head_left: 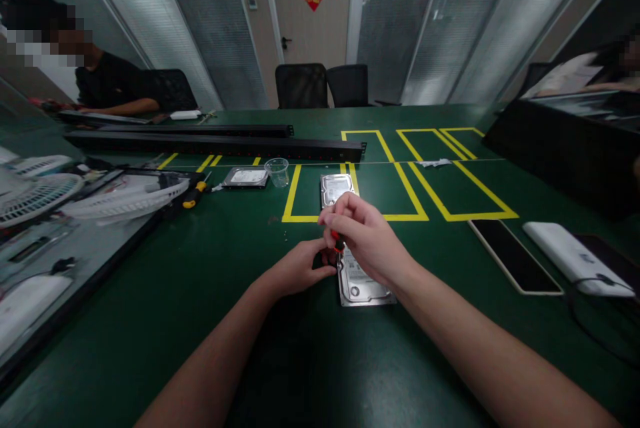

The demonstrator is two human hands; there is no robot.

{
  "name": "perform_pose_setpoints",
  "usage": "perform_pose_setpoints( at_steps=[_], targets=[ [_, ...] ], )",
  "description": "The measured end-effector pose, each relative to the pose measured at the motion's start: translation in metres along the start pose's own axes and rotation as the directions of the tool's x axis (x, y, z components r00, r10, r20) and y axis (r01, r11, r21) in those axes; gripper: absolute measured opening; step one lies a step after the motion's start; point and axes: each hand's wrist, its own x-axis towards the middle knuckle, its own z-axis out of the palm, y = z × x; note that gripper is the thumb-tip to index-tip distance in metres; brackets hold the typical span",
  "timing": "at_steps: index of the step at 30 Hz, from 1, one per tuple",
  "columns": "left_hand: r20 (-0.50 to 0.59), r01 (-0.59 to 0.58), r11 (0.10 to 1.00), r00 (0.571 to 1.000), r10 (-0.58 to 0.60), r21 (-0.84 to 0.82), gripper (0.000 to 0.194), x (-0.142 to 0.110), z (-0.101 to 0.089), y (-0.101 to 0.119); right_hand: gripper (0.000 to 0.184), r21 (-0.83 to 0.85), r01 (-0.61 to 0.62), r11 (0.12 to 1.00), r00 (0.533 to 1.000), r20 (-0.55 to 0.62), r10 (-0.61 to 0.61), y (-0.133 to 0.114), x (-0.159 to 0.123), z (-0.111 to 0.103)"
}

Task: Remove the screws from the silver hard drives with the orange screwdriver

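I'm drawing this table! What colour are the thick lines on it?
The thick lines are yellow, seen best in the head view.

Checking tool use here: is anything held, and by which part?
The right hand holds a screwdriver by its handle; whether the left hand holds anything is unclear.

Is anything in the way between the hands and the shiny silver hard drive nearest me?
Nothing visible blocks them. The left hand is right at the near hard drive's left edge. The right hand is above it, holding a red-and-black tool. The other hard drive lies farther away, not between them.
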Motion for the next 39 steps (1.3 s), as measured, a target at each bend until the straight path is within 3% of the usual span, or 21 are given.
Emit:
perform_pose_setpoints(
  at_steps=[4,8,13,17,22,26,31,36,39],
  targets=[
    [0.009,-0.007,0.999,1.0,0.007,-0.032,0.019,0.0002,-0.0005,0.0021,0.014,-0.014,0.012,1.0,1.0,0.018,-0.012,-0.0003,0.0009,-0.0024],
    [0.019,-0.015,0.999,1.0,0.015,-0.049,0.02,0.0004,-0.0011,0.0046,0.028,-0.017,0.009,1.0,0.998,0.065,-0.008,0.0008,0.0026,-0.0069],
    [0.014,-0.023,1.0,1.0,0.023,-0.017,0.016,0.0004,-0.0017,0.0046,0.013,-0.031,-0.013,0.999,1.0,-0.014,0.013,0.0002,0.0012,-0.0036],
    [0.012,-0.009,1.0,1.0,0.009,-0.008,0.019,0.0001,-0.0014,0.0039,0.022,0.001,-0.022,1.0,1.0,0.012,0.021,-0.0012,-0.0009,0.0005],
    [0.008,-0.007,0.999,1.0,0.007,-0.046,0.02,0.0003,0.0008,0.0006,0.016,-0.002,-0.011,1.0,0.999,0.049,0.011,-0.0007,0.0007,-0.0027],
    [0.014,-0.014,0.999,1.0,0.015,-0.045,0.018,0.0001,0.0006,-0.0004,0.032,0.004,-0.015,1.0,0.995,0.104,0.015,0.0001,0.0025,-0.0086],
    [0.003,-0.007,1.0,1.0,0.007,-0.002,0.019,-0.001,-0.0007,0.0006,0.013,-0.058,-0.02,0.998,0.999,0.04,0.022,0.0014,0.0016,-0.0059],
    [0.003,0.006,1.0,1.0,-0.006,-0.004,0.019,-0.0007,-0.0009,0.0016,0.027,0.004,-0.02,1.0,0.999,0.029,0.02,0.0022,0.0001,-0.0012],
    [0.008,0.003,0.999,1.0,-0.003,-0.033,0.017,-0.0003,-0.0011,0.0028,0.019,-0.009,-0.006,1.0,0.999,0.042,0.007,0.0002,0.0007,-0.0032]
  ],
)
